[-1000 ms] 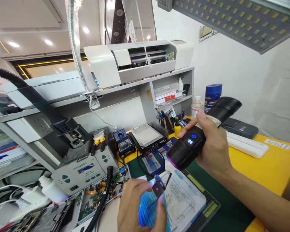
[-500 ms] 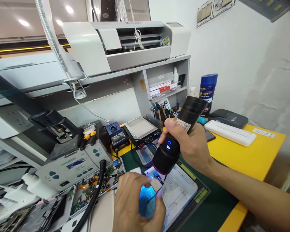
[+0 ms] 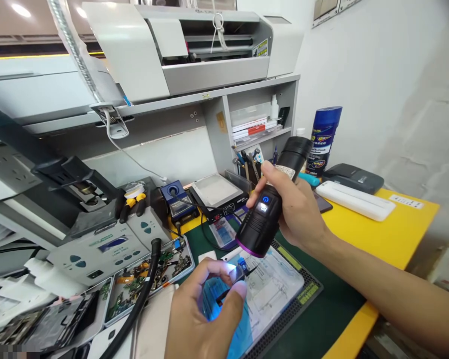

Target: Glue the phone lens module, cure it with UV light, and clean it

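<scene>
My right hand [image 3: 299, 212] is wrapped round a black flashlight [image 3: 260, 232], thumb along its upper side. A blue power symbol and a small lit display show on its body, and its purple-rimmed head points down. Just below it, my left hand [image 3: 205, 319] pinches a small dark block-like part [image 3: 239, 273] between thumb and forefinger. A thin dark lead sticks out to its right. Bluish-white light falls on the part and fingertips. Beneath lies a mat with a printed drawing [image 3: 273, 294], its left portion lit blue. What exactly the part is, I cannot make out.
A tray of small circuit boards [image 3: 153, 279] sits left of my left hand, with a black hose [image 3: 147, 284] across it. Behind are a soldering station [image 3: 179, 202], a flat heating plate [image 3: 219, 192] and a blue spray can [image 3: 325, 142]. A white bar-shaped device [image 3: 355, 199] lies right.
My left hand has turned the small part, so its pale flat face no longer shows and a dark side does. The flashlight is slightly higher in view. The camera view has tilted down a little.
</scene>
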`<move>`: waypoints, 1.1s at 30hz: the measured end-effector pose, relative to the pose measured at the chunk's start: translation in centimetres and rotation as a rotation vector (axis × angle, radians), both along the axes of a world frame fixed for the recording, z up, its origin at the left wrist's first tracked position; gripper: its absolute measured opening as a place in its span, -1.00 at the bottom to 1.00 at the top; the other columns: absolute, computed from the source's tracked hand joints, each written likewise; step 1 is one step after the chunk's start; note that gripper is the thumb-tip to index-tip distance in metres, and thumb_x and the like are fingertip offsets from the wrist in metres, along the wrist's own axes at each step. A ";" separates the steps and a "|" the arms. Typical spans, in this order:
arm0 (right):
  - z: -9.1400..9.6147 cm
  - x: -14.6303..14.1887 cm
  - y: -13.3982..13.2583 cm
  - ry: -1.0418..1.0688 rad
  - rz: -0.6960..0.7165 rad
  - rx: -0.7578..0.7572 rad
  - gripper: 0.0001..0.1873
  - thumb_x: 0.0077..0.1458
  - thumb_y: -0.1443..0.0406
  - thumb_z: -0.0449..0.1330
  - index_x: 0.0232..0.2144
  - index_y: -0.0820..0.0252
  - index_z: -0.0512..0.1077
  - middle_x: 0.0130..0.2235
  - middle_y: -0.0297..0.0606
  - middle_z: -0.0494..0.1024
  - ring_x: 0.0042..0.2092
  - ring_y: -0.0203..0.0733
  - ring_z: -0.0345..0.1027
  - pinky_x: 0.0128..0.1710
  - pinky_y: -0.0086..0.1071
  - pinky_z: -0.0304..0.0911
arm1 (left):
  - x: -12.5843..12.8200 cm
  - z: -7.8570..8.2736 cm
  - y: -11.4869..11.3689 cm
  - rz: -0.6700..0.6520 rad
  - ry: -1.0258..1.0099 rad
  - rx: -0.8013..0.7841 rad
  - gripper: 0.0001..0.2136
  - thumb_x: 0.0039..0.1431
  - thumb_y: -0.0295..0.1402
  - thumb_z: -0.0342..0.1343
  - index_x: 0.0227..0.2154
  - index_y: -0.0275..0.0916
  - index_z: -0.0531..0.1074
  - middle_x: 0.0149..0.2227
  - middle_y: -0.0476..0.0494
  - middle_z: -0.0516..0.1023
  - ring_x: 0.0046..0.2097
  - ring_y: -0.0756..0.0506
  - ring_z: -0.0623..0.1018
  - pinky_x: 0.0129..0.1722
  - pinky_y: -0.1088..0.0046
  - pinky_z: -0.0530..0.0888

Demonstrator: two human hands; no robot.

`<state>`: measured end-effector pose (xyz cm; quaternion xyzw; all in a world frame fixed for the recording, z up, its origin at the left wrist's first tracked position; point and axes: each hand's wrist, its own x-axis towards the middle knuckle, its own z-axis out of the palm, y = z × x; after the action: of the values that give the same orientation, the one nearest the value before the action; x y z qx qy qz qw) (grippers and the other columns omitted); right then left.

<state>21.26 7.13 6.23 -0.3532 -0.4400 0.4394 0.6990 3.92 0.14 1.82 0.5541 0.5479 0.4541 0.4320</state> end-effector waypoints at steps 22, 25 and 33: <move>-0.5 -0.4 -0.2 -0.173 0.021 0.079 -0.57 0.14 -0.03 0.27 -0.53 0.18 0.48 -0.58 -0.28 0.56 -0.51 -0.22 0.40 -0.46 -0.38 0.35 | 0.3 0.1 -0.4 -0.032 0.080 0.046 -0.84 -0.01 -0.17 0.18 -0.45 -0.13 0.44 -0.44 0.03 0.48 -0.47 0.00 0.37 -0.48 0.46 0.27; -0.6 -0.5 -0.2 -0.179 0.026 0.072 -0.57 0.13 -0.03 0.27 -0.52 0.18 0.48 -0.58 -0.28 0.56 -0.51 -0.21 0.40 -0.46 -0.37 0.35 | 0.4 -0.2 -0.4 -0.050 0.127 0.054 -0.86 0.02 -0.19 0.14 -0.45 -0.13 0.40 -0.45 0.04 0.44 -0.48 0.00 0.37 -0.53 0.47 0.25; -0.1 -0.3 0.0 -0.011 -0.136 0.075 -0.64 0.12 0.04 0.30 -0.56 0.13 0.48 -0.58 -0.29 0.56 -0.50 -0.20 0.42 -0.45 -0.37 0.38 | -0.9 -2.0 0.5 0.040 0.524 0.939 -0.79 0.09 -0.54 0.19 -0.20 -0.25 0.40 -0.23 -0.16 0.45 -0.16 -0.13 0.46 -0.15 0.23 0.44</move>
<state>20.95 7.12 6.10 -0.3582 -0.4352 0.3721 0.7375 3.07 0.68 -0.19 0.7718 0.3859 0.5049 -0.0223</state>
